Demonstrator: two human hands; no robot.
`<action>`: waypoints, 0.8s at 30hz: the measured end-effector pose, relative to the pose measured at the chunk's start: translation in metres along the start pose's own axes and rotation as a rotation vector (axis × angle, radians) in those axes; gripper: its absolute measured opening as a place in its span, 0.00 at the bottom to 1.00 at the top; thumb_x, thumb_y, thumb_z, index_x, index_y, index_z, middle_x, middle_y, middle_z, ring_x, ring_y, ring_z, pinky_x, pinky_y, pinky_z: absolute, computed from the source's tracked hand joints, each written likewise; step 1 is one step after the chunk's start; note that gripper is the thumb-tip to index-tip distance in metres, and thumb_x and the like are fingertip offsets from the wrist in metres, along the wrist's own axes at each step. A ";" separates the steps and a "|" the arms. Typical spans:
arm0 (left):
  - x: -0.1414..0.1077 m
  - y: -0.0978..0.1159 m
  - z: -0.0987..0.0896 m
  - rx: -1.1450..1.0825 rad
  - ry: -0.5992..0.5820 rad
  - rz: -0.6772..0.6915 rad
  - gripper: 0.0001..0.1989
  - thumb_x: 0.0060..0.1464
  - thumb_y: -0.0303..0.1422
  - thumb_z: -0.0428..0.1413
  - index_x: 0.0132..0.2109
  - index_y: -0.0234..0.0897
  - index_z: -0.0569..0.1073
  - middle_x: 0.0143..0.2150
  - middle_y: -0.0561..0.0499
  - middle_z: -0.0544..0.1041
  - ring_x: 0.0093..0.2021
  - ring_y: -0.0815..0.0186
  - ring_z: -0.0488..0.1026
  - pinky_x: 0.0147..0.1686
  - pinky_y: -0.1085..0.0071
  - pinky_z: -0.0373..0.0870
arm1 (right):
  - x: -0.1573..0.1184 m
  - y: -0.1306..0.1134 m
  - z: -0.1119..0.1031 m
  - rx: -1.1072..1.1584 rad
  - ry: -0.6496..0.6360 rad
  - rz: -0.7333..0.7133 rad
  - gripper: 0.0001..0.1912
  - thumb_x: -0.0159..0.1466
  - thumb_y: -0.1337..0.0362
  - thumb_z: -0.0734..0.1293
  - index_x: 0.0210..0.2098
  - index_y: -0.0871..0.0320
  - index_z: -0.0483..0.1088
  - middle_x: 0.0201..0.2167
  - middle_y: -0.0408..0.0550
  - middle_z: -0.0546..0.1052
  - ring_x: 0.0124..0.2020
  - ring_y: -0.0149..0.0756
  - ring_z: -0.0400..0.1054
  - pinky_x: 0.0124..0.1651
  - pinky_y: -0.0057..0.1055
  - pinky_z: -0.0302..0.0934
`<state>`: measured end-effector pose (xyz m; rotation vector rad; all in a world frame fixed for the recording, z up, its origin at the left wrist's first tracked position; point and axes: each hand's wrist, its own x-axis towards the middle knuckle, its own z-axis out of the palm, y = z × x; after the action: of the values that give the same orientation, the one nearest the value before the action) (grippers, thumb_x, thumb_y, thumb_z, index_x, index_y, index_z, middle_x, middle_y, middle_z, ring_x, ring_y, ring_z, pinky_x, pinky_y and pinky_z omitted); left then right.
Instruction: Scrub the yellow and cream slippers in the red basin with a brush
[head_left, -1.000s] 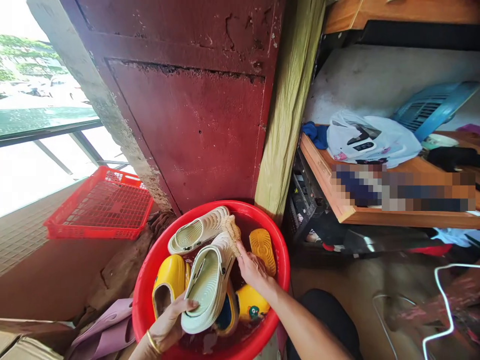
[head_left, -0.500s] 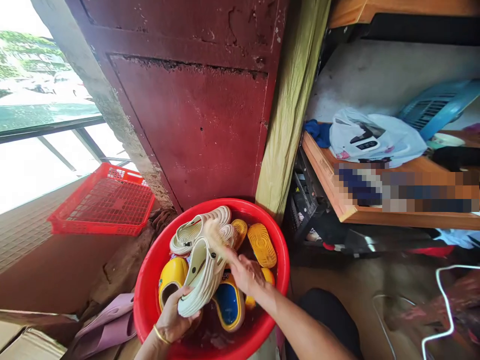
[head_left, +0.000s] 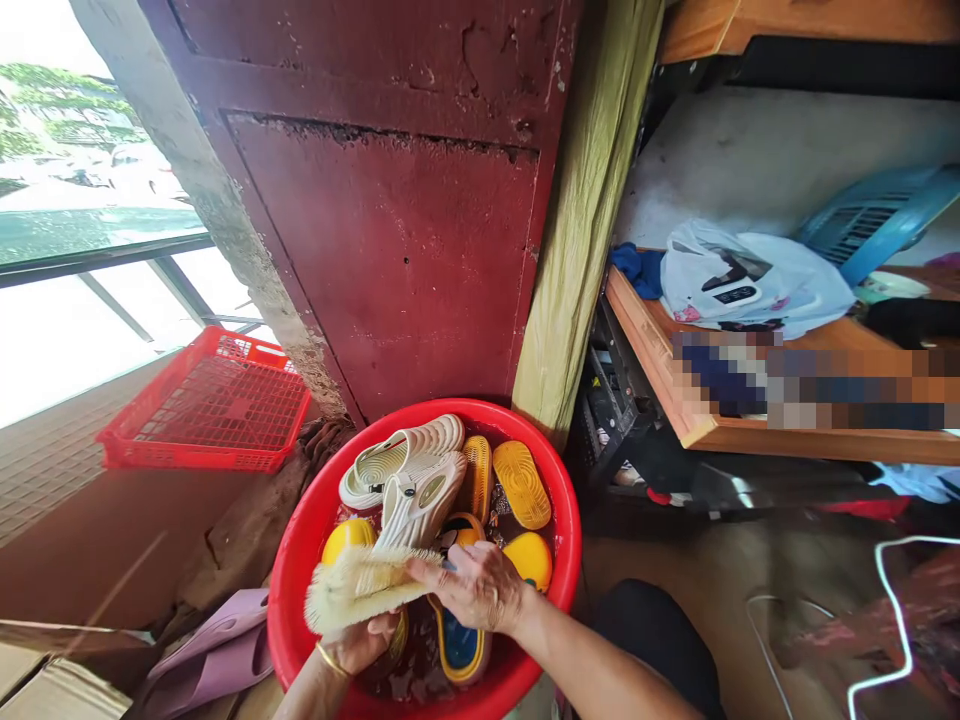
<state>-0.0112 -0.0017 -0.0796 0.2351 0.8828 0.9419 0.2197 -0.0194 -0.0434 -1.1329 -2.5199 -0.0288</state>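
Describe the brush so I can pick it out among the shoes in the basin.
Find the red basin on the floor below the dark red door. At its near edge the right hand presses the brush across the pale clog that the left hand grips from below. Unlike the smooth moulded shoes around it, it is a flat, cream, bristly strip lying crosswise.

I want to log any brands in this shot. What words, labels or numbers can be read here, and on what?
None can be read.
White plastic bag on the wooden shelf: a dark printed patch, too small to read.
Strip along the shelf's edge: pixelated, unreadable.
Pale clog, yellow shoes, scrubbing brush and red basin: no lettering visible.
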 end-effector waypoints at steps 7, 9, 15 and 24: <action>-0.024 -0.002 0.029 0.041 -0.094 -0.165 0.15 0.55 0.27 0.59 0.50 0.38 0.77 0.29 0.50 0.76 0.16 0.79 0.57 0.13 0.86 0.47 | 0.001 0.050 0.017 0.031 -0.089 0.619 0.28 0.73 0.65 0.57 0.71 0.61 0.56 0.37 0.57 0.82 0.38 0.44 0.77 0.42 0.35 0.69; -0.026 -0.004 0.031 0.059 -0.067 -0.158 0.14 0.56 0.28 0.59 0.50 0.37 0.77 0.26 0.51 0.74 0.17 0.79 0.58 0.14 0.86 0.48 | 0.000 0.046 0.019 0.047 -0.075 0.648 0.27 0.73 0.65 0.55 0.70 0.63 0.59 0.36 0.58 0.82 0.37 0.45 0.78 0.40 0.34 0.69; -0.022 -0.016 0.026 -0.093 -0.175 -0.171 0.09 0.49 0.26 0.64 0.39 0.34 0.76 0.23 0.58 0.64 0.18 0.80 0.56 0.14 0.87 0.48 | 0.009 0.013 0.019 0.117 -0.021 0.237 0.29 0.73 0.58 0.58 0.72 0.51 0.54 0.43 0.53 0.81 0.38 0.42 0.77 0.40 0.34 0.70; -0.027 -0.010 0.030 0.000 -0.115 -0.198 0.30 0.49 0.22 0.63 0.60 0.41 0.73 0.24 0.57 0.70 0.19 0.76 0.64 0.16 0.84 0.59 | 0.012 0.056 0.006 0.030 -0.157 0.611 0.27 0.71 0.66 0.56 0.69 0.58 0.60 0.40 0.58 0.82 0.37 0.46 0.78 0.39 0.39 0.70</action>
<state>0.0100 -0.0233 -0.0511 0.1957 0.7844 0.7376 0.2515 0.0281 -0.0529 -1.9008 -2.1783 0.2667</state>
